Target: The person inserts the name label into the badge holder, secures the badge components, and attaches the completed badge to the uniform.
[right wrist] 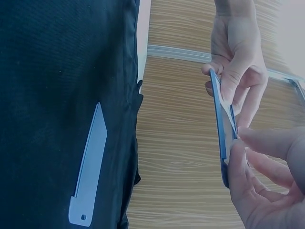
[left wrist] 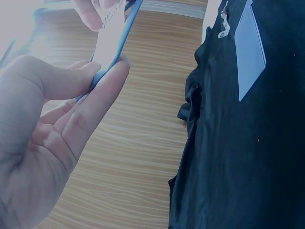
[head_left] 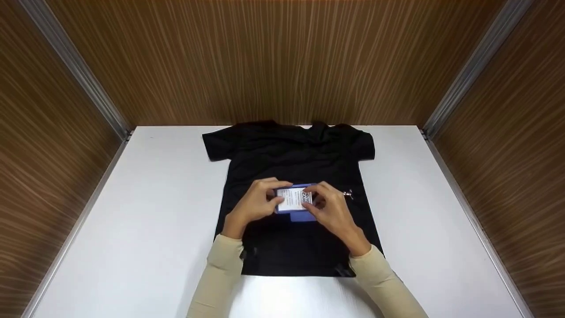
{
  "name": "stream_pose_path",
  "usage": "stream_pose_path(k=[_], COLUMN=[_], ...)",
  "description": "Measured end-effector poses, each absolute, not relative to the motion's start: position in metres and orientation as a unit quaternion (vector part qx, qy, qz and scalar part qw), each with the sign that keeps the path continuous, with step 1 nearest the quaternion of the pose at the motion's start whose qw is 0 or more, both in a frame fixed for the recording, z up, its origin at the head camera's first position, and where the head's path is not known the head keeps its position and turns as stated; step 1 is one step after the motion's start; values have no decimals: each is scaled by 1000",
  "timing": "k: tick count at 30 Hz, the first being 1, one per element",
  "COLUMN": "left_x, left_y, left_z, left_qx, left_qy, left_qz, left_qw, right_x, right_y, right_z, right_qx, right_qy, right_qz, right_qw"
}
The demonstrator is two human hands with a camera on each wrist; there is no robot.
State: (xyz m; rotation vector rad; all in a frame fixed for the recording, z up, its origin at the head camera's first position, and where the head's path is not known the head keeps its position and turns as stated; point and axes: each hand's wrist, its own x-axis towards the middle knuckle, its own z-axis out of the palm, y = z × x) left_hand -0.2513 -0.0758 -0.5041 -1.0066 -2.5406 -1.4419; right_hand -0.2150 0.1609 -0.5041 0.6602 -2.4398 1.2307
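Above a black T-shirt point(head_left: 287, 165), my left hand point(head_left: 256, 203) grips one end of a blue card holder point(right wrist: 219, 119) between thumb and fingers. Inside the holder's frame lies a white ID card point(head_left: 290, 199) with printed text. My right hand point(head_left: 332, 208) pinches the card at its other end, fingertips right at the holder's edge. In the right wrist view the card slants between the holder's blue edges. Below, a flat blue cover piece point(right wrist: 90, 167) with a small slot at one end lies on the shirt.
A small metal clip point(head_left: 348, 194) lies on the shirt to the right of my right hand. The shirt is spread on a white table point(head_left: 167, 198), sleeves toward the back. Wood-patterned panels point(head_left: 282, 62) with metal edging enclose the back and both sides.
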Motion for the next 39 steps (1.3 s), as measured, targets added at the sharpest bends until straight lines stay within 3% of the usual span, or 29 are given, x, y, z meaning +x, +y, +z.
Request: stream_pose_path(k=[14, 24, 39], left_x=[-256, -258, -259], left_y=[-90, -98, -100], left_z=[-505, -503, -505], left_qx=[-293, -280, -275], left_qy=[-835, -839, -843], left_qz=[-464, -464, -460], left_qw=[38, 51, 53], right_x=[-222, -234, -238], right_y=[169, 192, 206], right_z=[-500, -497, -506], right_qx=[230, 193, 177], right_qy=[-840, -817, -866], right_qz=[465, 498, 455], right_qw=[159, 217, 110])
